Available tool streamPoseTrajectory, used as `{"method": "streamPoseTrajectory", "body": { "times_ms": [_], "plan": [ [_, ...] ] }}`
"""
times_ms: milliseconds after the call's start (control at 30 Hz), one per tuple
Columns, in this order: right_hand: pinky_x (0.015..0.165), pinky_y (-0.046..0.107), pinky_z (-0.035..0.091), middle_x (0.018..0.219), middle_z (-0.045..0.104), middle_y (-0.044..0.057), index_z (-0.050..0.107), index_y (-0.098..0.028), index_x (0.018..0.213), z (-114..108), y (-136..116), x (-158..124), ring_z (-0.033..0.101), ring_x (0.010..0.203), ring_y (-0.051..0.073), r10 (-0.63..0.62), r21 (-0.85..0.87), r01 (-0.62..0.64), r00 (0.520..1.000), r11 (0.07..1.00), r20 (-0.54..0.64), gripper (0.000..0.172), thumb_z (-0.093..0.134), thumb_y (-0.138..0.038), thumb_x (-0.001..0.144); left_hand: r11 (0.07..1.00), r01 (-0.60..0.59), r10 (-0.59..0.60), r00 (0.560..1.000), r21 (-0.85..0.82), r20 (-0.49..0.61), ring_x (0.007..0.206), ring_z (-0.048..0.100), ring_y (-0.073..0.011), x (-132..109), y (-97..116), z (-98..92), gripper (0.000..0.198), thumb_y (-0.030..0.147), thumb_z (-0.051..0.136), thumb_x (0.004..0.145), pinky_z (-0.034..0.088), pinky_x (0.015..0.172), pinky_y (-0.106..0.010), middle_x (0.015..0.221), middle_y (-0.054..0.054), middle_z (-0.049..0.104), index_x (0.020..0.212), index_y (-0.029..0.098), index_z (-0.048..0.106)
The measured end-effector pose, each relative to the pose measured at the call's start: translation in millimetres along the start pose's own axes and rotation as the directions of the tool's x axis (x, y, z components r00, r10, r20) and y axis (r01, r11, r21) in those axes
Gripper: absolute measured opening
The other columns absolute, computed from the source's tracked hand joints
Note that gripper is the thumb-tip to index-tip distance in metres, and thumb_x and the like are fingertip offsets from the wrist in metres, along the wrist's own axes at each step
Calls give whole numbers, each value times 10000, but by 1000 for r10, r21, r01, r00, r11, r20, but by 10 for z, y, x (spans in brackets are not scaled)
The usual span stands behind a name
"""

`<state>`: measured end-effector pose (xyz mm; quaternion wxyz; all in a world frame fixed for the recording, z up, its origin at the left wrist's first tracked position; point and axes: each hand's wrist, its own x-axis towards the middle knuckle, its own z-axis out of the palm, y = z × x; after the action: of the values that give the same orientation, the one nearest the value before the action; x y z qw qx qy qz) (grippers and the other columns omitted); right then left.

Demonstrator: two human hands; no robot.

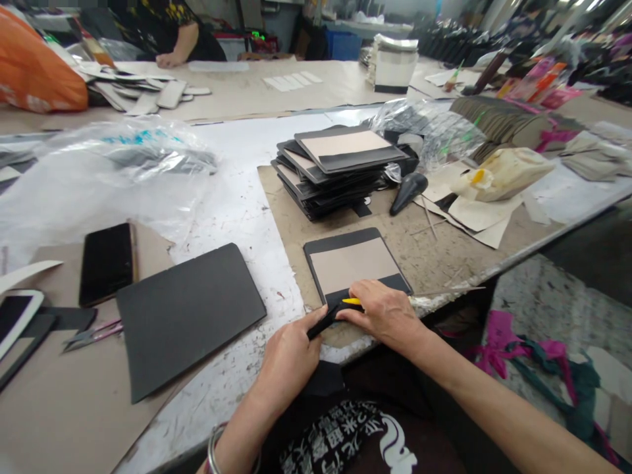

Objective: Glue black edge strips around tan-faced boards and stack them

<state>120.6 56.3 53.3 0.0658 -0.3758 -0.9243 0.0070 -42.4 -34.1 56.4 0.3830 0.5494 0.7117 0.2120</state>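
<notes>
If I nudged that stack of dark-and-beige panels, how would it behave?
The stack would probably slide apart, since its panels lie staggered with no binding visible. The top panel looks fairly stiff, as it lies nearly flat. Toppling seems unlikely: the stack is wider than it is tall.

Head view, forward-down over table (237, 197), seemingly close

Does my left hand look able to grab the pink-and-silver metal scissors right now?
Probably not freely: the left hand grips a narrow black piece, and the large dark-grey rectangular sheet seems to overlap the scissors' handles.
</notes>
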Motion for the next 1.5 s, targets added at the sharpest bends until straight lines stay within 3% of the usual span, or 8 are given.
{"method": "streamPoseTrajectory", "body": {
  "times_ms": [167,400,533,633,767,1100,1333,1500],
  "plan": [
    [604,251,346,764,618,39,545,-179,781,-4,56,-50,563,742,172,22,5,-22,1000,1000,-20,310,606,-483,776,999,3,-2,1000,-37,8,964,615,-215,11,-37,10,471,95,441,749,456,826,-302,1045,-42,678,1170,251,585],
    [591,257,346,785,618,41,550,-179,804,19,-69,34,568,767,181,14,24,-14,1000,1000,8,323,601,-496,774,996,6,-6,1000,-84,1,800,632,-210,47,-106,33,304,138,431,764,466,675,-271,840,-50,701,941,171,675],
    [628,261,372,799,614,39,565,-172,824,-52,37,-61,561,785,179,25,11,-26,999,1000,35,250,606,-418,799,996,5,-8,1000,-85,-25,806,631,-219,8,-109,39,299,158,424,793,465,665,-278,854,-56,697,974,162,663],
    [659,265,394,856,620,48,593,-166,964,-86,107,-147,556,833,185,23,-16,-23,999,1000,37,242,592,-361,821,1000,28,-28,999,0,-30,857,630,-229,-62,-78,66,360,122,430,791,473,737,-317,938,-65,695,1085,184,627],
    [628,267,413,873,625,54,562,-153,1154,-79,135,-218,559,825,188,22,-77,-16,997,997,72,354,595,-255,817,981,12,-11,1000,196,-7,980,599,-234,-133,-5,124,562,20,451,736,443,877,-359,1066,-83,660,1266,201,493],
    [602,266,424,857,639,61,578,-138,1169,-47,132,-226,568,804,188,10,-95,0,995,995,103,349,567,-198,826,891,73,-95,995,448,28,913,608,-210,-115,118,179,676,-13,410,733,471,824,-309,1014,-70,643,1358,237,355],
    [588,267,416,849,645,86,582,-126,1158,-23,127,-238,568,789,191,5,-80,1,997,997,79,321,528,-207,852,798,-127,31,985,589,170,899,587,-212,-130,95,106,694,-36,347,697,477,795,-329,951,-102,631,1362,163,341],
    [584,268,403,840,646,77,583,-127,1155,-23,142,-244,568,784,192,2,-68,4,997,998,76,327,549,-194,837,821,-158,104,986,548,129,888,580,-205,-220,6,149,677,-35,356,670,483,804,-325,951,-84,628,1315,161,412]
  ]
}}
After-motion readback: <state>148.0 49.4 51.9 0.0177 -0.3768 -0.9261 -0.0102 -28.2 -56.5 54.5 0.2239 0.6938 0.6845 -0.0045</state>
